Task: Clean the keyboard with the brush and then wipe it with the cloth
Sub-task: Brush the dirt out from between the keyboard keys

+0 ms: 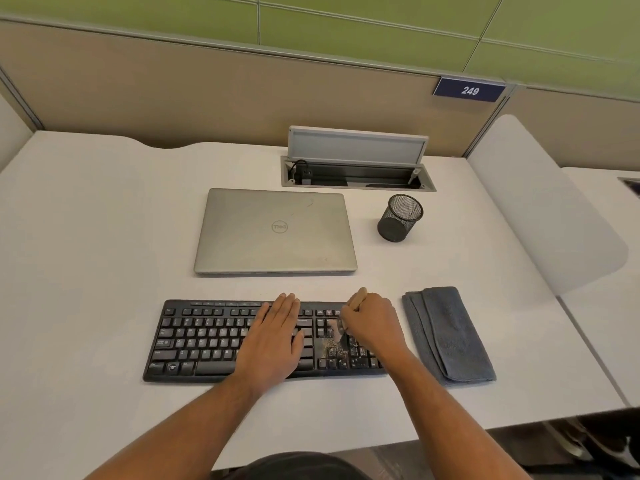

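A black keyboard (201, 341) lies on the white desk (86, 237) in front of me. My left hand (277, 337) rests flat on its middle keys, fingers spread. My right hand (372, 322) is closed around a brush (356, 298) with a wooden handle; the bristles touch the keys near the arrow and number pad area. Pale crumbs (332, 349) are scattered on the keys there. A folded grey cloth (450, 336) sits on the desk just right of the keyboard, untouched.
A closed silver laptop (275, 232) lies behind the keyboard. A black mesh pen cup (400, 218) stands to its right. An open cable hatch (356, 168) sits at the desk's back edge. A translucent divider (547, 202) borders the right side.
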